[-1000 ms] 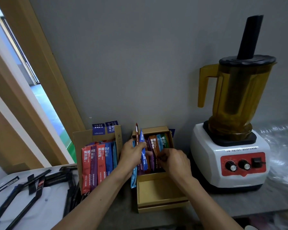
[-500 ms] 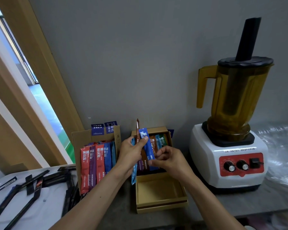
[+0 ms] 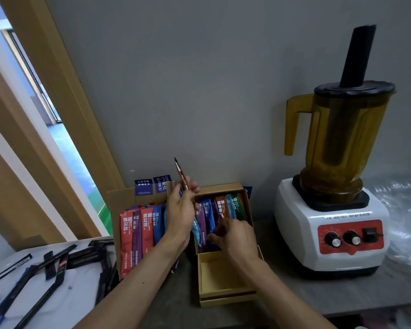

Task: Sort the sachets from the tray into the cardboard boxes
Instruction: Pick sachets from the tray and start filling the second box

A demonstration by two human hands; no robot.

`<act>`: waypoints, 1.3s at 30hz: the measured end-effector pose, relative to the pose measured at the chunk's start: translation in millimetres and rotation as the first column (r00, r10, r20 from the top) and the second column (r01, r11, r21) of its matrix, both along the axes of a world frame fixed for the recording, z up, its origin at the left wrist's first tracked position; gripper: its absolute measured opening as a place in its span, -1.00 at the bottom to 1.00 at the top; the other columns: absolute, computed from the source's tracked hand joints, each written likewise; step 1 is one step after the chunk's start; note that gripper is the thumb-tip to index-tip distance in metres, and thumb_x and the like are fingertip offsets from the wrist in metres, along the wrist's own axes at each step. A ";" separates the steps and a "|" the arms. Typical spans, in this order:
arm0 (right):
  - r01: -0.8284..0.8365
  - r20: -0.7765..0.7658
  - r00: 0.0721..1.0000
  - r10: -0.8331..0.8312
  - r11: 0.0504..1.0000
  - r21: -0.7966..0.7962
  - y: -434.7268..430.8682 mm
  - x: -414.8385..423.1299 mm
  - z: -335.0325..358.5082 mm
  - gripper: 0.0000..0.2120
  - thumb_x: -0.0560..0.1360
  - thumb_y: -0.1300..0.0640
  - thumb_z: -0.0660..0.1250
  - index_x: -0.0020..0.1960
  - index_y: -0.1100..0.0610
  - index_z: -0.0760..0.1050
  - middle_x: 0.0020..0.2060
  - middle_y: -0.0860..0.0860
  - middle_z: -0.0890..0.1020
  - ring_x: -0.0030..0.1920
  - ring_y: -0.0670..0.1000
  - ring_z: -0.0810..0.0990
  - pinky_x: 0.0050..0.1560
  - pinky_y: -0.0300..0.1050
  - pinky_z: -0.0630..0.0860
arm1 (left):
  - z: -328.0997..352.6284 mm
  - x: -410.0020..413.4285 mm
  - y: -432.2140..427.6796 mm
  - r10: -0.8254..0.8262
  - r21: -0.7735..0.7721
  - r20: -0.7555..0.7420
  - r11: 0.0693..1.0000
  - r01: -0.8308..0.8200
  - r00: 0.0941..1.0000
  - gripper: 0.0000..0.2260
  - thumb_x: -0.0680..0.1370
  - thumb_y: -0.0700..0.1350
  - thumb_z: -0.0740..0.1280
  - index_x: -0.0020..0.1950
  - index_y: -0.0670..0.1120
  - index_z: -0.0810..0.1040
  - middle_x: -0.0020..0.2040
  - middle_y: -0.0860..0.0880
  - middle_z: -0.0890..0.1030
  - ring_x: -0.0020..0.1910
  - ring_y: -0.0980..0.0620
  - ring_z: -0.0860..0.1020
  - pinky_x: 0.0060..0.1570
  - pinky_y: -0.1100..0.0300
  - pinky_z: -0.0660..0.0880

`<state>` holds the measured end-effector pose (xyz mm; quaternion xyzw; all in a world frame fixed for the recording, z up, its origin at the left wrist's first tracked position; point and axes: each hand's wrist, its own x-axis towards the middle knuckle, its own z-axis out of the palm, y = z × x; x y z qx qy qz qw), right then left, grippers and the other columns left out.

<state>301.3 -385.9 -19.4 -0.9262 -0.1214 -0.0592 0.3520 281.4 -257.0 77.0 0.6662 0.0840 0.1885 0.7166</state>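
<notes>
Beside small box (image 3: 220, 186), left hand (image 3: 179, 211) pinching brown sachet (image 3: 179, 170), upright

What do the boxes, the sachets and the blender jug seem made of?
Boxes: brown matte cardboard, raw cut edges show. Sachets: printed film with a slight sheen, probably plastic or foil laminate. Blender jug: translucent amber plastic, likely, with moulded handle; glass cannot be ruled out.

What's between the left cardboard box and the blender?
Head view: the smaller cardboard box of sachets; the left hand, gripping a brown sachet, and the right hand are over it.
</notes>
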 end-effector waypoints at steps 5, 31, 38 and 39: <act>0.005 0.047 0.999 0.000 0.994 -0.106 -2.5 -3.3 -0.4 -0.73 0.57 -0.18 0.38 0.19 -0.08 0.61 0.13 -0.10 0.67 0.15 -0.10 0.64 0.18 -0.08 0.62 | -4.4 -2.1 -0.1 -0.100 0.011 -0.027 0.995 0.100 0.995 -0.74 0.73 -0.22 0.13 0.28 0.09 0.45 0.16 -0.10 0.72 0.12 -0.05 0.71 0.18 -0.01 0.60; -0.061 -0.245 0.880 0.406 0.608 0.792 -39.4 -25.7 49.9 -0.84 0.66 0.14 0.27 0.14 0.20 0.53 -0.13 0.12 0.75 -0.09 0.06 0.71 -0.05 -0.13 0.60 | 0.7 -2.5 2.4 -0.208 0.118 -0.039 0.970 0.211 0.977 -0.64 0.70 -0.01 0.20 0.51 0.00 0.39 0.21 -0.08 0.63 0.17 0.07 0.65 -0.11 0.31 0.62; -0.152 -0.191 0.886 0.423 0.652 0.743 -40.5 -27.8 50.5 -0.77 0.67 -0.02 0.27 0.09 0.09 0.62 0.01 -0.02 0.74 0.03 -0.09 0.73 -0.08 -0.28 0.64 | 0.2 1.0 4.2 -0.102 0.181 -0.036 0.978 0.107 0.994 -0.74 0.65 -0.03 0.35 0.30 -0.07 0.60 0.02 -0.14 0.71 0.02 -0.03 0.73 -0.03 0.10 0.68; -0.178 -0.162 0.900 0.405 0.681 0.711 -40.6 -26.9 48.9 -0.81 0.64 -0.03 0.32 0.07 0.05 0.64 0.03 -0.06 0.72 0.08 -0.10 0.72 -0.05 -0.23 0.66 | 0.9 0.6 4.3 -0.109 0.181 -0.036 0.977 0.114 0.993 -0.76 0.65 -0.03 0.34 0.30 -0.05 0.61 0.02 -0.13 0.72 0.03 -0.03 0.73 -0.03 0.08 0.68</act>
